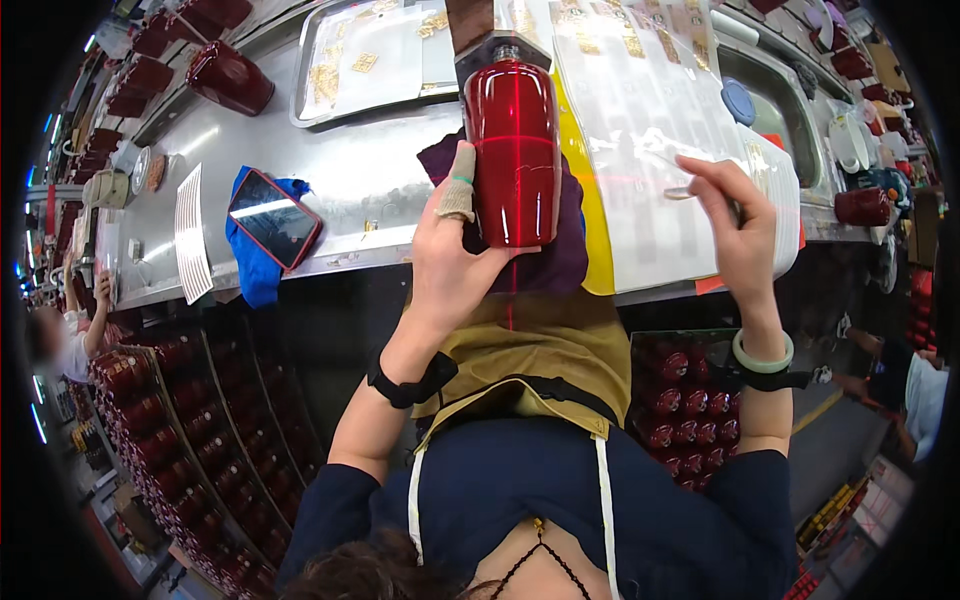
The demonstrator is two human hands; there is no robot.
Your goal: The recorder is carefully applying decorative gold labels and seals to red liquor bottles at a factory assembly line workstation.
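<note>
A glossy dark red glass bottle (512, 150) lies with its neck pointing away from me, over a dark purple cloth (565, 235). Crossed red laser lines fall on its surface. My left hand (455, 255) grips its near end, thumb along the base and fingers up the left side; a fabric cover wraps one finger. To the right, my right hand (735, 205) is raised with its fingers pinched around a slim metal tool (679, 192), perhaps tweezers. Below that hand lies a white translucent sheet (640, 235) bearing rows of gold decals (632, 42).
A phone (275, 220) rests on a blue cloth (260, 285) beside a striped white strip (192, 235). At the back stands a metal tray (300, 110) with gold pieces. Another red bottle (230, 78) lies at left. Racks of red bottles (190, 430) flank me below; other people are at both sides.
</note>
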